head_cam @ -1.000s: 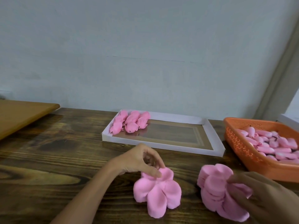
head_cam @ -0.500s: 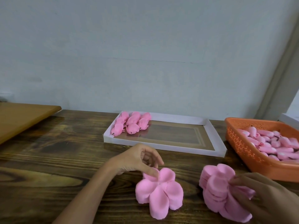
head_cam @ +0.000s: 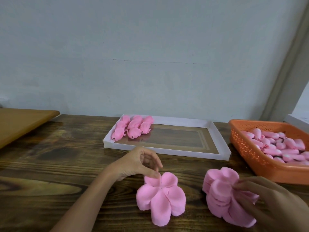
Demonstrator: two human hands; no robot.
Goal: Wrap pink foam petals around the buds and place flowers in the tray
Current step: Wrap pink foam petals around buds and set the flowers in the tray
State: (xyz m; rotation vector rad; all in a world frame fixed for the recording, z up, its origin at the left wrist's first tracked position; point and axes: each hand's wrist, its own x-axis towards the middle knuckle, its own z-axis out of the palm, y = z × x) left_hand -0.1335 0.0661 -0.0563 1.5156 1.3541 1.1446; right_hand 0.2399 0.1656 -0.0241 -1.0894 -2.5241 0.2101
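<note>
Here, the white tray at the back of the dark wooden table holds a few wrapped flowers, crowded into its far left corner. The orange basket to the right is filled with pink buds. In front of the tray, a flat petal piece (rounded pink foam lobes fanned out from one centre) lies on the table. The left hand rests its thumb tip on the upper left lobe with the fingers curled above; whether it pinches the foam cannot be told. Just to the right, the right hand grips a stack of petal pieces, fingers closed on its right side, the lobes splayed towards the left
</note>
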